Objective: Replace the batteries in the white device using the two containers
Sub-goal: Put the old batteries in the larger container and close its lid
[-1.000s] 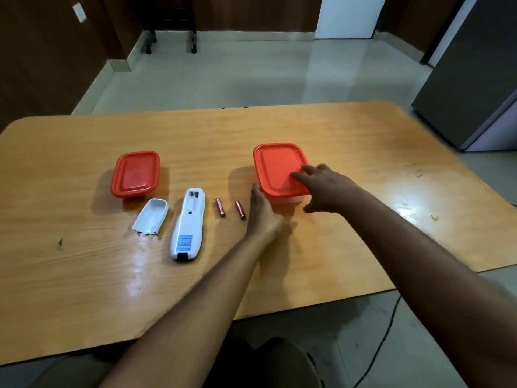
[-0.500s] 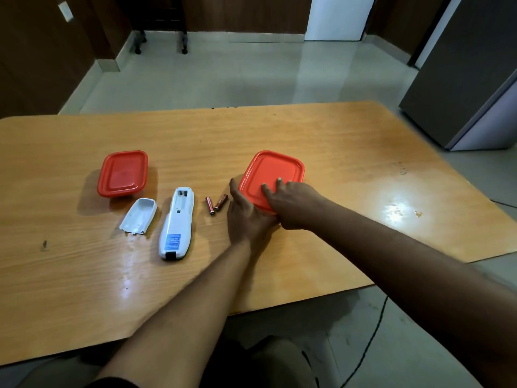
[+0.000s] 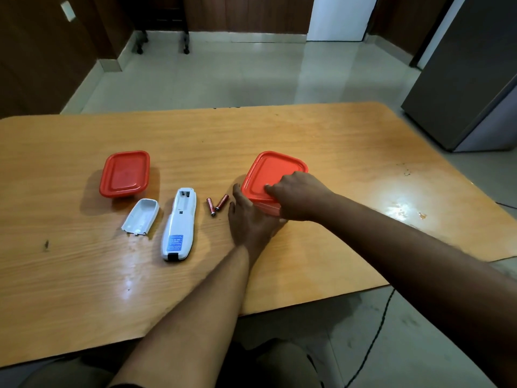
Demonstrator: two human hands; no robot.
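Observation:
On the wooden table (image 3: 321, 127) lies the white device (image 3: 179, 225) face down, its battery bay uncovered. Its white cover (image 3: 141, 217) rests just left of it. Two red batteries (image 3: 216, 204) lie touching in a V to its right. A closed red-lidded container (image 3: 124, 173) stands at the left. The right red-lidded container (image 3: 272, 175) is gripped at its near left side by my left hand (image 3: 249, 219). My right hand (image 3: 296, 196) holds the lid's near edge, and the lid sits tilted, its near side raised.
A grey cabinet (image 3: 470, 79) stands right of the table. Chair legs (image 3: 162, 43) show on the tiled floor beyond the far edge. A black cable (image 3: 372, 345) runs over the floor near my right arm.
The right container has been pulled toward me and turned. The two batteries, apart and parallel before, now touch in a V. My right hand has shifted to the lid's near edge.

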